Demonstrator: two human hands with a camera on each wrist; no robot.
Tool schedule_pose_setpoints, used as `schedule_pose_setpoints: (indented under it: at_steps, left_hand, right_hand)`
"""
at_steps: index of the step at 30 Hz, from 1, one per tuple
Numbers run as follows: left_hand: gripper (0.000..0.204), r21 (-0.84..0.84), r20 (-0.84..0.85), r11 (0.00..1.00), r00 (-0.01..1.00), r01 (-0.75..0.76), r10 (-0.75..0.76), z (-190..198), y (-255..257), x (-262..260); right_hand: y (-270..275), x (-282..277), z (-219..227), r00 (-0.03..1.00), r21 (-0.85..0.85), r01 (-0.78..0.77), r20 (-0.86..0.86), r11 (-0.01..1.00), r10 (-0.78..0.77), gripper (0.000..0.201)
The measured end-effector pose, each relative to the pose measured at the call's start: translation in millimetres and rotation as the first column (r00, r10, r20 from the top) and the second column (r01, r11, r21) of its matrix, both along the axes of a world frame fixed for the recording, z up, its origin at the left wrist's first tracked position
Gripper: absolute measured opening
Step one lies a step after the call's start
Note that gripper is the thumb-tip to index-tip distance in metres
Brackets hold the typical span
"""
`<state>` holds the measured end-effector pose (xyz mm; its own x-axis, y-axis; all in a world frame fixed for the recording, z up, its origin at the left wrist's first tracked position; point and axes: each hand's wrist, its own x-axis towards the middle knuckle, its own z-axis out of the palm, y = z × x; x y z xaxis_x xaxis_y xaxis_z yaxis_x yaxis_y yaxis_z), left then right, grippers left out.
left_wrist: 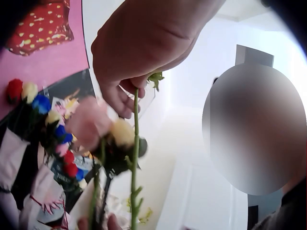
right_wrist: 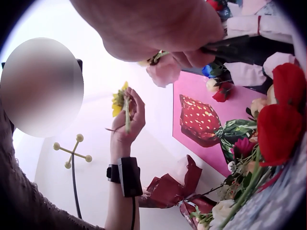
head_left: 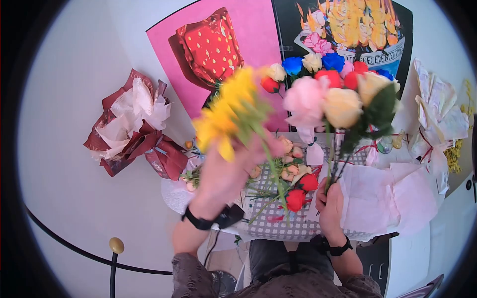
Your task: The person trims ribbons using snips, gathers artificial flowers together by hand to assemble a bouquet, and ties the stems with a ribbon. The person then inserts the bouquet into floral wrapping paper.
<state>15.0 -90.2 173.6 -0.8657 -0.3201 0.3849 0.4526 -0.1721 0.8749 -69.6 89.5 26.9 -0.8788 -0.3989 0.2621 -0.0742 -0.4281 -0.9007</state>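
Raised in the head view, my left hand (head_left: 231,166) pinches the green stem of a yellow flower (head_left: 233,109) just under its head. The left wrist view shows that hand (left_wrist: 144,48) with the stem (left_wrist: 135,153) hanging straight down from the fingers. My right hand (head_left: 331,206) grips several stems low down; a pink rose (head_left: 305,102), a cream rose (head_left: 343,108) and a dark green leaf (head_left: 380,111) stand above it. The yellow flower is left of these roses. From the right wrist, my right hand (right_wrist: 158,28) partly hides the pink rose (right_wrist: 164,71).
Red roses (head_left: 296,200) and small peach roses lie on the checked cloth (head_left: 278,229). Pale wrapping sheets (head_left: 370,198) spread at the right. A dark red wrapped bouquet (head_left: 166,154) is at the left; rose bundles and two pictures (head_left: 258,30) stand behind.
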Motion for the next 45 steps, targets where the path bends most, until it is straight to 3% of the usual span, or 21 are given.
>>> schedule_pose_setpoints:
  at_steps: [1,2,5,8,9,10,12,14,16,17,19,20,22,23,24,26,27,30,35,43,45]
  left_hand:
    - [0.02,-0.298,0.049,0.952,0.995,-0.072,0.091,-19.2,3.7,2.6]
    - [0.023,-0.571,0.067,0.812,0.979,-0.12,0.192,-32.3,8.1,2.8]
    - [0.026,-0.278,0.047,0.957,0.993,-0.087,0.104,-50.0,36.1,-5.5]
    - [0.029,-0.417,0.018,0.898,0.986,-0.141,0.163,-60.9,37.5,-25.8]
    - [0.026,-0.009,0.023,1.0,1.0,0.021,-0.021,-60.1,46.4,-26.9]
    - [0.026,-0.007,0.025,1.0,0.999,0.024,-0.024,-60.0,49.9,-29.6]
    - [0.03,0.197,-0.008,0.978,0.998,0.065,-0.065,-60.9,55.7,-32.8]
    - [0.031,0.184,-0.027,0.981,0.998,0.061,-0.057,-72.7,59.0,-37.1]
    - [0.026,0.222,0.002,0.965,0.99,-0.139,0.142,-80.5,64.0,-40.0]
    - [0.026,0.221,0.0,0.966,0.99,-0.137,0.141,-81.6,66.0,-40.9]
    - [0.022,0.07,-0.011,0.953,0.955,-0.295,0.296,-83.2,69.1,-42.0]
    - [0.022,0.071,-0.013,0.953,0.955,-0.295,0.296,-85.7,71.2,-40.7]
    - [0.025,-0.241,-0.029,0.898,0.928,-0.367,0.372,-93.2,77.0,-35.4]
    - [0.021,-0.272,-0.073,0.858,0.899,-0.435,0.432,-88.3,85.4,-30.6]
    - [0.021,-0.273,-0.073,0.859,0.9,-0.433,0.43,-93.0,87.7,-27.1]
    - [0.027,-0.213,0.125,0.955,0.963,-0.207,0.237,-104.7,90.3,-19.7]
    - [0.021,-0.308,0.203,0.933,0.945,-0.187,0.256,-109.1,88.9,-17.7]
    - [0.018,-0.369,0.168,0.885,0.917,-0.283,0.363,-123.8,85.9,-19.6]
    - [0.022,-0.295,0.027,0.882,0.919,-0.368,0.392,-130.0,87.0,-25.1]
    - [0.031,-0.265,-0.017,0.852,0.885,-0.452,0.465,-137.1,93.0,-25.9]
    - [0.031,-0.137,-0.057,0.894,0.904,-0.427,0.424,-137.0,96.3,-25.3]
  right_hand:
    - [-1.0,-1.6,-6.6,0.997,-0.016,-0.062,0.046,0.998,0.062,0.036]
    - [-2.9,-0.4,-9.0,0.997,-0.013,-0.061,0.047,0.998,0.061,0.036]
    - [-2.8,1.4,-14.1,0.994,0.12,-0.046,-0.093,0.992,0.057,0.04]
    - [-2.3,9.5,-6.8,0.987,0.12,-0.048,-0.145,0.992,0.065,0.041]
    - [-0.7,10.1,-6.0,0.988,0.121,-0.045,-0.142,0.992,0.062,0.041]
    - [0.8,10.2,-5.2,0.984,0.129,-0.055,-0.161,0.99,0.076,0.042]
    - [4.1,9.2,-8.1,0.98,0.14,-0.065,-0.178,0.988,0.09,0.042]
    - [7.2,2.4,-20.3,0.975,0.166,-0.048,-0.208,0.985,0.082,0.044]
    - [8.9,0.3,-29.9,0.98,0.151,-0.046,-0.182,0.988,0.074,0.044]
    - [9.3,0.0,-32.0,0.986,0.135,-0.047,-0.154,0.99,0.068,0.045]
    - [7.0,1.5,-29.7,0.974,0.142,-0.006,-0.225,0.99,0.038,0.046]
    - [5.6,2.3,-27.4,0.956,0.148,0.033,-0.294,0.988,0.012,0.048]
    - [4.5,4.0,-22.7,0.951,0.157,0.05,-0.309,0.986,0.001,0.049]
    - [4.5,4.4,-20.9,0.947,0.165,0.066,-0.321,0.984,-0.01,0.05]
    - [4.4,3.8,-19.3,0.947,0.165,0.068,-0.32,0.984,-0.012,0.05]
    - [2.9,2.2,-16.8,0.949,0.177,0.03,-0.313,0.984,0.027,0.05]
    - [2.6,1.7,-16.7,0.95,0.181,0.032,-0.311,0.983,0.026,0.05]
    - [3.9,0.7,-19.1,0.948,0.223,0.018,-0.313,0.975,0.055,0.049]
    - [0.1,3.1,-12.4,0.919,0.247,0.151,-0.392,0.957,-0.044,0.049]
    - [1.2,2.1,-8.8,0.923,0.306,0.141,-0.384,0.942,-0.013,0.068]
    - [1.0,-0.7,-11.2,0.913,0.341,0.15,-0.408,0.928,0.002,0.072]
